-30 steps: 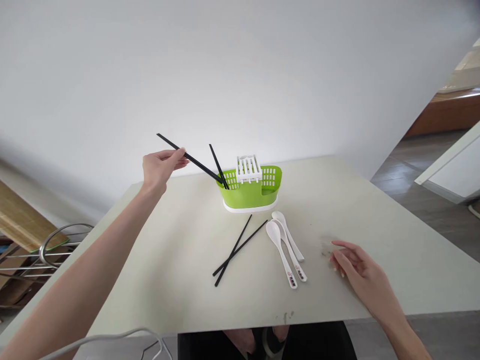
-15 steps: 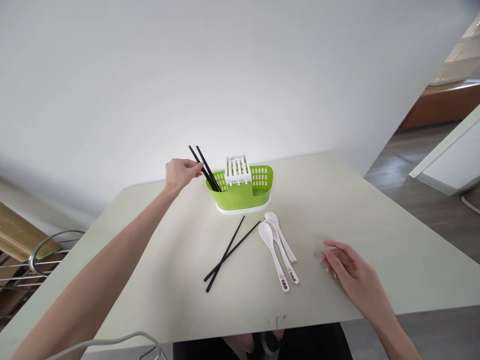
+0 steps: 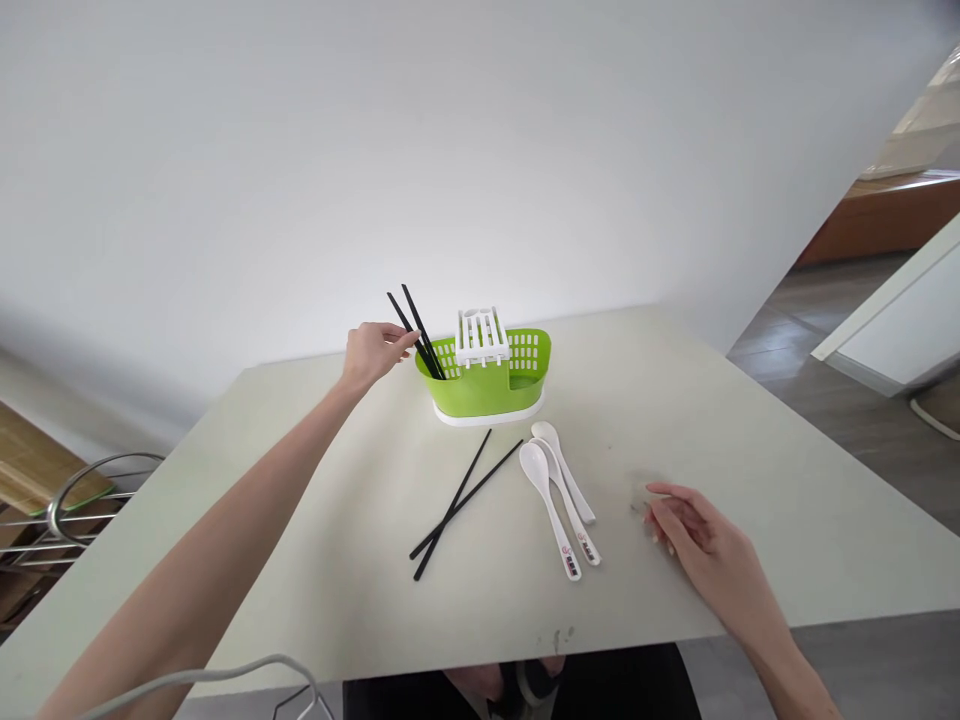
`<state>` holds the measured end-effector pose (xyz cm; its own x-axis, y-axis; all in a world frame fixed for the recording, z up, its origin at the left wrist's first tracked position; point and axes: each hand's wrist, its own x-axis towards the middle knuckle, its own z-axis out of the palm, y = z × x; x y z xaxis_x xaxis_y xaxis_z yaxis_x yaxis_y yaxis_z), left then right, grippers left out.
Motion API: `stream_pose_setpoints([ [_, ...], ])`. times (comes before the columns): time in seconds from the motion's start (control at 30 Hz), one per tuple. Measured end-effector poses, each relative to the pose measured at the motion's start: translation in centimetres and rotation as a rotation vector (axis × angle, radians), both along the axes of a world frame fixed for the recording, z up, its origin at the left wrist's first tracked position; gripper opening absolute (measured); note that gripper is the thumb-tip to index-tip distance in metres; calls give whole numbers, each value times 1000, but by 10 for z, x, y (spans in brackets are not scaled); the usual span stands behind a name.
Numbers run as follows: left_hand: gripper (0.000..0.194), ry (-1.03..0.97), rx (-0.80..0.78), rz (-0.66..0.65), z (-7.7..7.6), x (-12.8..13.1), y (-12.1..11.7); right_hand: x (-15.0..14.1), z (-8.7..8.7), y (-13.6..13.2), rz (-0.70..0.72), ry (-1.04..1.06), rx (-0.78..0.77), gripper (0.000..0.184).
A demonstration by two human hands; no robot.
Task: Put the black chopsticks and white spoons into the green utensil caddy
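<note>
A green cutlery holder (image 3: 487, 378) with a white slotted insert stands at the far middle of the pale table (image 3: 315, 520). Two black chopsticks (image 3: 417, 326) lean in its left compartment. My left hand (image 3: 375, 350) is just left of them, its fingertips at or touching the sticks; I cannot tell whether it still grips them. Two more black chopsticks (image 3: 461, 500) lie crossed on the table in front of the holder. Beside them lie two white spoons (image 3: 559, 495). My right hand (image 3: 697, 540) rests on the table to the right of the spoons, fingers loosely apart and holding nothing.
A white wall runs behind the table. A metal wire rack (image 3: 52, 515) stands at the lower left beside wooden boards. A grey cable (image 3: 225, 675) loops over the near left edge. Wooden floor and white furniture show on the right.
My left hand carried a black chopstick rightward and stood it in the holder's left compartment beside the other one. The right hand stayed resting on the table.
</note>
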<state>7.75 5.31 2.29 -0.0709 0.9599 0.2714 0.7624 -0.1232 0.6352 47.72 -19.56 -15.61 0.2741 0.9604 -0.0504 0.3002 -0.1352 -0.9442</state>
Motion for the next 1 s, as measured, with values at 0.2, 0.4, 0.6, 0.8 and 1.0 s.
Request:
stream_pose_setpoints([
  [0.2,44,32,43,49,-17,-8,-30,-3,3,-1,-5,-22,5,51],
  [0.4,46,227,-166,-250,-60,-3,-103,-2,0,-2,-19,-61,-11,52],
  [0.6,48,555,-337,-419,-87,27,-170,-3,-4,-3,-39,-106,-7,48],
  [0.8,10,927,-225,-493,-89,34,-181,-4,-5,-5,-43,-133,-15,44],
  [1.0,33,985,-275,-424,-83,13,-179,-5,-6,-5,-48,-158,-5,46],
])
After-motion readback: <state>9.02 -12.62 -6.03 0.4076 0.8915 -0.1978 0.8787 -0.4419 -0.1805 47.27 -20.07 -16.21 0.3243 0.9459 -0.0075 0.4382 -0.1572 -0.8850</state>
